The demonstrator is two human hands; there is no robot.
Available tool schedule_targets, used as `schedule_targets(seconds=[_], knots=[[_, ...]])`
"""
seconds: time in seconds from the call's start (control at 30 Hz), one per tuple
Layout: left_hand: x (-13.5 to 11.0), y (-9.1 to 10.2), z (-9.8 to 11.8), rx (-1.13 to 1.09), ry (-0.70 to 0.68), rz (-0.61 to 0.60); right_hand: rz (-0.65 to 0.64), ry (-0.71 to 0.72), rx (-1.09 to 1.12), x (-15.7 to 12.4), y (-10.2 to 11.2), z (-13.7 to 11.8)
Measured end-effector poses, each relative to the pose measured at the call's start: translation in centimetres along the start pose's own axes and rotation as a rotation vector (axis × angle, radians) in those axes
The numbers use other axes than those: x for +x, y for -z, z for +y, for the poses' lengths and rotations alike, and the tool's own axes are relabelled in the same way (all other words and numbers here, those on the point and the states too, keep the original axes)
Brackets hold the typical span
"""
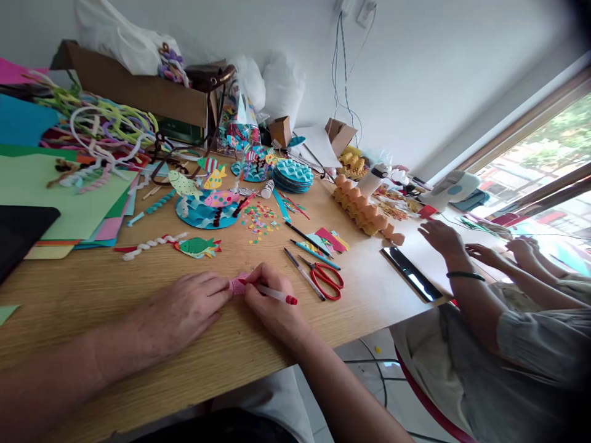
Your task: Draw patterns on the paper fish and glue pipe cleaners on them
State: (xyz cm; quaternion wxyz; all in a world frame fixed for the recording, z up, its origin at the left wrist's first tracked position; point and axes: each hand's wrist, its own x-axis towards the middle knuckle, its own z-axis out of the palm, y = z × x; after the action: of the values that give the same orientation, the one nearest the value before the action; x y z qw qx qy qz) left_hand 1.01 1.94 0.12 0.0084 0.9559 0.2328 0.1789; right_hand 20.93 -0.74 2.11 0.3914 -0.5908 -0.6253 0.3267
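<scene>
- Scissors [314, 267]: red handles
- Pen [276, 294], left of the scissors: whitish, red-ended
- Paper [237, 286], farther left of them: pink, darker marks
- Pink fish [220, 199], beyond-left: multicoloured spots
- Green fish [198, 247], well left: reddish fins
- Carton [357, 208], beyond-right: orange

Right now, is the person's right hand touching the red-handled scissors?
Apart. The head view shows a strip of wooden tabletop and a grey pen between the right hand and the red-handled scissors.

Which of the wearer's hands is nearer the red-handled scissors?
Right. The right hand, holding a pen, is just left of the scissors in view; the left hand rests farther left.
</scene>
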Motion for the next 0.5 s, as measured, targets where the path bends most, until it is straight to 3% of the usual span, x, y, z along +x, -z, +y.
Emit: schedule_targets(seconds=[0.5], knots=[[-0.14, -0.13, -0.09, -0.051, 0.024, 0.001, -0.005, -0.022, 0.025, 0.06, 0.08, -0.22]])
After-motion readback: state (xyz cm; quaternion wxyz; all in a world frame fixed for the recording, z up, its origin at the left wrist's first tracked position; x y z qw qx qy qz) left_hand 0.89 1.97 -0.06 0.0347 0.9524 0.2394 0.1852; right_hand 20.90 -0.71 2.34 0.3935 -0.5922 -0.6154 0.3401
